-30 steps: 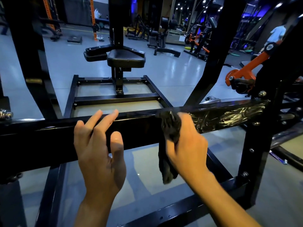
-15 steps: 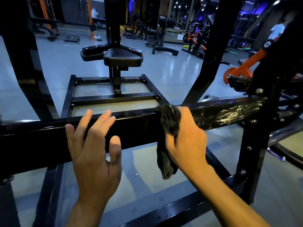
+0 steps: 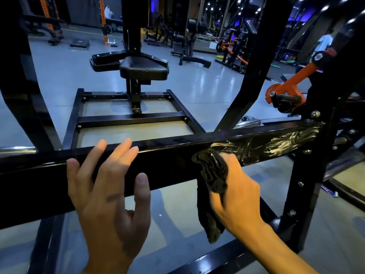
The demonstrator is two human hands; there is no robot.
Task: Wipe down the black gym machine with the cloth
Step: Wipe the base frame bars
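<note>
Cloth (image 3: 212, 171), clenched in right hand (image 3: 235, 186), slid down from bar (image 3: 167, 153) top onto its face; smears (image 3: 276, 145) beyond fingertips remain. Left hand (image 3: 106, 190) resting flat, fingers straight.

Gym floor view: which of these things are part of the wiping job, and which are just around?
Part of the job:
cloth, held in the right hand
black crossbar, smeared at its right end
left hand, resting on the bar

Just around:
padded seat
orange lever
background benches
</note>
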